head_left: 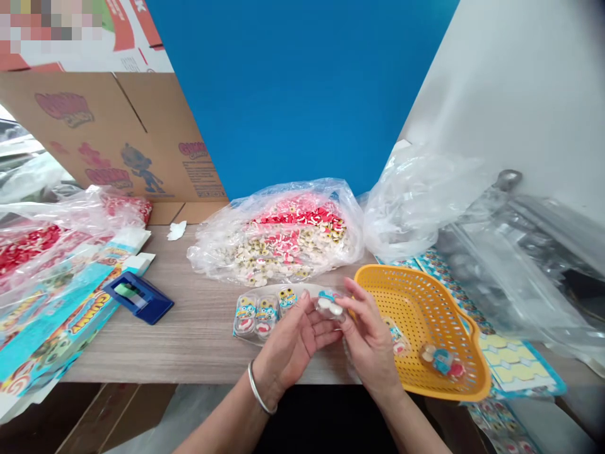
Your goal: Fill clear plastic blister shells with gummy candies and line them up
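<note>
My left hand (293,334) and my right hand (368,331) meet above the table's front edge, with a small clear plastic candy pack (329,309) held between their fingertips. The pack shows pale round contents and a blue label. Just behind my left hand, a white tray (302,291) holds a row of similar packs (259,315). A yellow perforated plastic basket (420,325) stands next to my right hand, with a filled pack (442,359) lying inside. A silver bangle (258,388) circles my left wrist.
A large clear bag of loose red and white candies (276,236) lies behind the hands on the wood-grain table (155,353). Left stand printed cards (57,315), a blue device (138,297) and another candy bag (28,246). Right lie plastic sheeting (416,208) and printed sheets (515,366).
</note>
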A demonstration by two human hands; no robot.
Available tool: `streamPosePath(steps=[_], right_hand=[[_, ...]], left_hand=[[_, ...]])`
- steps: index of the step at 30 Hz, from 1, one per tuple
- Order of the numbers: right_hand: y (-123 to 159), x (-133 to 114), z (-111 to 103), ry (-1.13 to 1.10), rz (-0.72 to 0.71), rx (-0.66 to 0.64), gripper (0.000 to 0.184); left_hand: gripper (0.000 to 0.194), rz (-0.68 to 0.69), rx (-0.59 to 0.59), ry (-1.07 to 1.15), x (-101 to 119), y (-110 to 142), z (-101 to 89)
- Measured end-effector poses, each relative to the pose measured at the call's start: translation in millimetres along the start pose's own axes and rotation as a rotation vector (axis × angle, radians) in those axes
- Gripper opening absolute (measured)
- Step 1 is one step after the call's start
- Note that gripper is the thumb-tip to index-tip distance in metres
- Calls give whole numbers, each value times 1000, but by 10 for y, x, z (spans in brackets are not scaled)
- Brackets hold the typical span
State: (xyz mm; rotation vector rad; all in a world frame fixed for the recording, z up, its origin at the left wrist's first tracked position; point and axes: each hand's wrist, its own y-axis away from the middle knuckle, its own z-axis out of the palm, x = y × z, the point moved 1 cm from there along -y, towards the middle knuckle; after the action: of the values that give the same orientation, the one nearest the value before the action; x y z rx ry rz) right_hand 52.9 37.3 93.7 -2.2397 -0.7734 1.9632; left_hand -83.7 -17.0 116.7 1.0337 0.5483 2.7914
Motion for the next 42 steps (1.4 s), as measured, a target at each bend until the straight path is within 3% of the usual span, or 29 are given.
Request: streamPosePath(steps=[3, 5, 13, 17, 20, 23, 34, 42], right_hand=[[66, -14, -152, 277, -235, -36, 39], [74, -35, -219, 359, -294, -51, 43], [-57, -118, -384, 523, -214, 36, 32], [-74, -123, -407, 559, -207, -13, 29], [-40, -149, -376, 575, -197, 42, 28], [2, -187, -313, 578, -209, 85, 25], [32, -220, -205, 434, -185, 45, 21], [-24, -263, -166, 189, -41, 27, 7]], left_hand=[[31, 36, -52, 41, 1, -12, 83], [30, 48, -54, -27, -17, -33, 102], [34, 153, -87, -547, -88, -67, 167], [37, 280, -83, -845, -78, -42, 175], [38, 395, -37, -1019, -84, -20, 190], [40, 470, 7, -1132, -109, -5, 199], [46, 652, 76, -1245, -202, 12, 103], [44, 746, 119, -1259, -239, 37, 100]])
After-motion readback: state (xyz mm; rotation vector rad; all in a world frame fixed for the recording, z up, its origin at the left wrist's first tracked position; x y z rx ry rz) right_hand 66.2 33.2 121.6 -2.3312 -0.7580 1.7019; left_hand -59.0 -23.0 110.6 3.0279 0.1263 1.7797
